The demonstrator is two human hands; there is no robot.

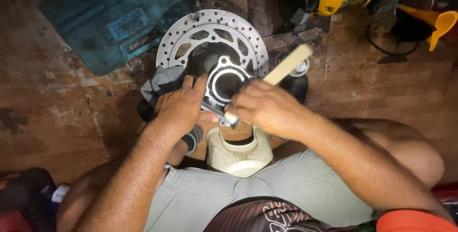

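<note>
A silver brake disc [212, 41] dotted with small holes, a teal case [114, 17], a pale wooden stick [288, 64], a yellow funnel [436, 24], and a cream-white cut container [238, 153].

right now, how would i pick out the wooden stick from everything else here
Find the round drilled brake disc lying on the brown floor. Just right of its centre, the right hand grips a pale wooden stick slanting up to the right. It is the only light, flat-sided wooden piece among grey metal parts.
</note>
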